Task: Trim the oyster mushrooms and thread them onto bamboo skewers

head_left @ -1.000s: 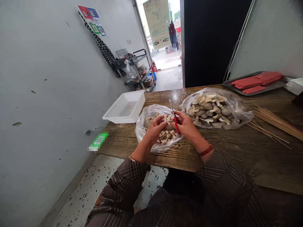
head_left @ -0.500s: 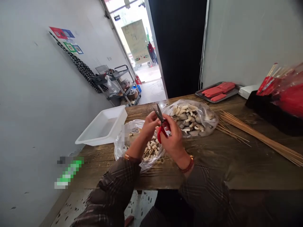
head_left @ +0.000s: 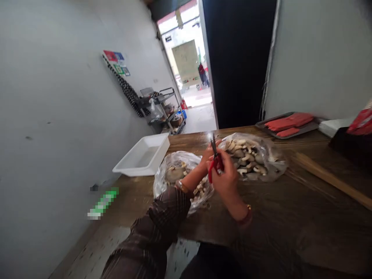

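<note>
My right hand (head_left: pixel 226 175) is closed round the red-handled scissors (head_left: pixel 215 149), whose dark blades point up and stand slightly apart. Behind them, my left hand (head_left: pixel 205 159) reaches to the near-left edge of a clear plastic bag of oyster mushrooms (head_left: pixel 247 157). The scissors and my right hand cover most of its fingers, so whether it holds anything is hidden. Under my left forearm lies a second open plastic bag (head_left: pixel 160 182), with cut mushroom pieces (head_left: pixel 200 190) and a larger mushroom cap (head_left: pixel 174 174) in it.
A white plastic tub (head_left: pixel 135 170) stands at the table's left end. Bamboo skewers (head_left: pixel 328 174) lie on the right. Behind them are a dark tray (head_left: pixel 266 126) with pinkish-red packs (head_left: pixel 287 122) and a white box (head_left: pixel 334 126). A shelf cart (head_left: pixel 165 108) stands near the doorway.
My left hand has moved from beside the scissors, over the bag of cut pieces, across to the right bag's edge. The scissors stay in my right hand. The view has swung left.
</note>
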A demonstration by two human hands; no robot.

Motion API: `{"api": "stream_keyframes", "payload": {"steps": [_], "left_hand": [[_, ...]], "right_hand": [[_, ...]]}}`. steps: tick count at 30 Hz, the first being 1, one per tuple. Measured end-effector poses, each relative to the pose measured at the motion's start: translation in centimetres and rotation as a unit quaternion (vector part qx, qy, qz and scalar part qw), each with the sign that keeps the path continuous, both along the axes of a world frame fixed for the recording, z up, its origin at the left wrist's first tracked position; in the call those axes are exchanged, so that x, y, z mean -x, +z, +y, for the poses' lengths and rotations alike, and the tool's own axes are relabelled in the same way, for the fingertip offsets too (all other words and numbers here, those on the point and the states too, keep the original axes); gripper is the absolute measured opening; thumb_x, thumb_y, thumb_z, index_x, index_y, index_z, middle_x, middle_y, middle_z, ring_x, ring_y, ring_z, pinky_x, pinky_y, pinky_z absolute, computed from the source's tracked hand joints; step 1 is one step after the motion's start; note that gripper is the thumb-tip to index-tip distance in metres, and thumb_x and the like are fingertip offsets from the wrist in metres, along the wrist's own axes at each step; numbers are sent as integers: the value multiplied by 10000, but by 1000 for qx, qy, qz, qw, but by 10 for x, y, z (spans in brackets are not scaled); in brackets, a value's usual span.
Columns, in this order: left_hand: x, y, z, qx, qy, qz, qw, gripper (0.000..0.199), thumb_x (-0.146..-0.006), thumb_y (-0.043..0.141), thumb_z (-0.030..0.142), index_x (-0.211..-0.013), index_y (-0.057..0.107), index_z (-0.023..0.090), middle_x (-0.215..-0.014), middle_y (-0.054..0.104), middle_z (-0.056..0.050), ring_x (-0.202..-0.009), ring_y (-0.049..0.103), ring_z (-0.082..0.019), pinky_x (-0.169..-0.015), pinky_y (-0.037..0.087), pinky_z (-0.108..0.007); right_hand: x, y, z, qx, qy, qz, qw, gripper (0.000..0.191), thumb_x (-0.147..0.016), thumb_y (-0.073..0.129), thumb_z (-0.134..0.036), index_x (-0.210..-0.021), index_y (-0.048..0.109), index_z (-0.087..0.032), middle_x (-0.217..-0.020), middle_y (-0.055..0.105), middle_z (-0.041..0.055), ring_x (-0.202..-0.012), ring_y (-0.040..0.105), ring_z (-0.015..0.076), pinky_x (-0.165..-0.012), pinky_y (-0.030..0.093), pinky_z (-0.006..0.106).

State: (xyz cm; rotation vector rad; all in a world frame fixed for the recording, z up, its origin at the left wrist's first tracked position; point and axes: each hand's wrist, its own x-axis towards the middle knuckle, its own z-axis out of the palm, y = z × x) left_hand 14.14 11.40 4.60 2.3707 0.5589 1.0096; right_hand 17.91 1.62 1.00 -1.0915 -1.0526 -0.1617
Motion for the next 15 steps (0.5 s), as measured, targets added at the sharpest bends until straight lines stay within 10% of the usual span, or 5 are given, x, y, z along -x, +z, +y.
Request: {"api": "stream_keyframes", "payload": {"steps": [15], "left_hand": [[210, -49, 46, 169, 278, 73, 943, 278, -792, 621, 293, -1006, 708, 139, -956, 733, -105, -864, 666, -214, -851, 526, -368]], "right_hand": [[0, -20, 4, 88, 59, -21, 994, 398, -885, 639, -359, -1265, 574, -262, -986, 699, 25, -780, 669, 171, -727, 602, 342]]}}
